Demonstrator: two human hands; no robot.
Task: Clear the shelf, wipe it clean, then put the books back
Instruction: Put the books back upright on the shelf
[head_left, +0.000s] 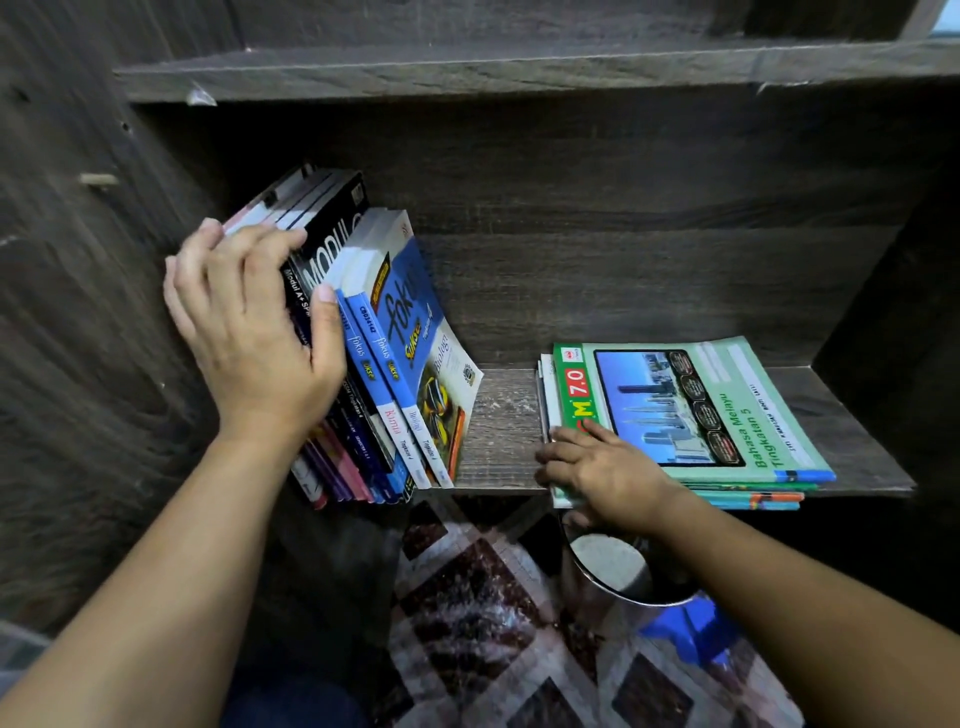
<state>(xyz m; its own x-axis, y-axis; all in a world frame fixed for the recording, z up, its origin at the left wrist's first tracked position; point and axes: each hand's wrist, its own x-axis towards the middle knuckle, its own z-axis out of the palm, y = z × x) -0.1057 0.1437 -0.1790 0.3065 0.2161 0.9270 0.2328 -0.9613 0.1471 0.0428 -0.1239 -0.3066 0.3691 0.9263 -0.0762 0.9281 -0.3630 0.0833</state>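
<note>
A dark wooden shelf (498, 431) holds two groups of books. On the left, a row of upright books (384, 332) leans against the side wall, blue "fokus" covers outermost. My left hand (249, 332) grips the spines of the inner books of that row, fingers over their tops and thumb on a blue spine. On the right lies a flat stack of books (727, 415) with a green "Bahasa Melayu" cover on top. My right hand (602, 473) holds the stack's front left corner, fingers curled round its edge.
Bare dusty shelf board shows between the two book groups. An upper shelf board (519, 67) overhangs. Below the shelf stand a metal bucket (608, 577), something blue (691, 629), and a patterned rug (493, 623).
</note>
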